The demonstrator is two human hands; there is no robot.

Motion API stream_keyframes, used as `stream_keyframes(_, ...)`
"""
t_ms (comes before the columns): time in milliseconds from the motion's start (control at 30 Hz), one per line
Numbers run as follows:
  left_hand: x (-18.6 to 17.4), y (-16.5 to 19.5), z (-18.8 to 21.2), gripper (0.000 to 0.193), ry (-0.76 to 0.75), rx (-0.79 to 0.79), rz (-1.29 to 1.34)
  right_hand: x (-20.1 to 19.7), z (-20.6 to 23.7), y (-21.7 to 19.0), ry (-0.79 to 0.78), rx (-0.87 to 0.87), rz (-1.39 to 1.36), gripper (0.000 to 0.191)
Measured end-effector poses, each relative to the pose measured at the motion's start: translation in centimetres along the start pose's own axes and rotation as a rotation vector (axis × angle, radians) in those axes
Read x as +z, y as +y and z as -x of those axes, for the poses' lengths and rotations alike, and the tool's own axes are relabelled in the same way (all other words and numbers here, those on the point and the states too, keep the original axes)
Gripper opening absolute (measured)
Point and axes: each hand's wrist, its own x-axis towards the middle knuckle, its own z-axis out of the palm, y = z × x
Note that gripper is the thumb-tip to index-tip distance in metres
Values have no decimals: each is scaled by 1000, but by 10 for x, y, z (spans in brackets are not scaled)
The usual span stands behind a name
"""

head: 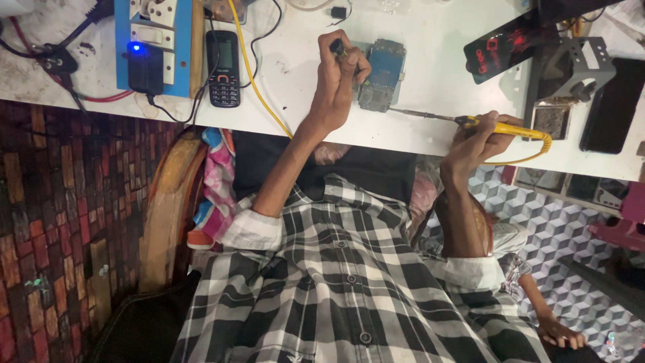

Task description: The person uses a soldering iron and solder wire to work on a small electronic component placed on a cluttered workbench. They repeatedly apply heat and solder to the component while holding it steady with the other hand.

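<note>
On the white table [430, 74], far to the left, a blue box [158, 47] with a small blue light sits by the edge, with red and black wires beside it. Next to it lies a black phone [223, 67] with buttons, flat and out of the way. A yellow wire [252, 74] runs down across the table past it.

In the middle, the left hand [339, 74] is closed tight around a small dark tool [336, 47], and it rests just beside an opened phone [381, 74], maybe to keep it from sliding. The opened phone lies flat near the front edge.

Further right, the right hand [480, 138] is wrapped around the yellow handle of a soldering iron [470, 122], held like a pen. Its thin metal tip points left and reaches the bottom corner of the opened phone.

At the far right stand a grey metal holder [578, 67] and a dark phone [611, 104]. There is bare table between the hands, so both can move a little.
</note>
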Motion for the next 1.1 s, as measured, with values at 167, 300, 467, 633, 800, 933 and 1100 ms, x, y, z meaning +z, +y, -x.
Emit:
stream_keyframes(167, -1, -1, 2, 28, -3, 13, -17, -2, 1, -1, -17, 32, 50, 22)
stream_keyframes(300, 0, -2, 2, 26, -12, 37, -5, -4, -1, -1, -16, 7, 49, 23)
stream_keyframes(467, 2, 2, -2, 27, 11, 19, 11, -2, -6, -3, -10, -7, 25, 25)
stream_keyframes(633, 4, 7, -2, 30, 41, -39, 28, 4, -5, -9, -48, -39, 68, 26)
stream_keyframes(800, 2, 7, -3, 31, 34, -48, 12, 9, -5, -15, -54, -45, 103, 27)
stream_keyframes(933, 2, 9, -4, 32, 38, -36, -2, 9, -4, -15, -72, -51, 140, 28)
stream_keyframes(1100, 1, 10, -3, 31, 26, -36, -17, 8, -3, -12, -90, -52, 104, 27)
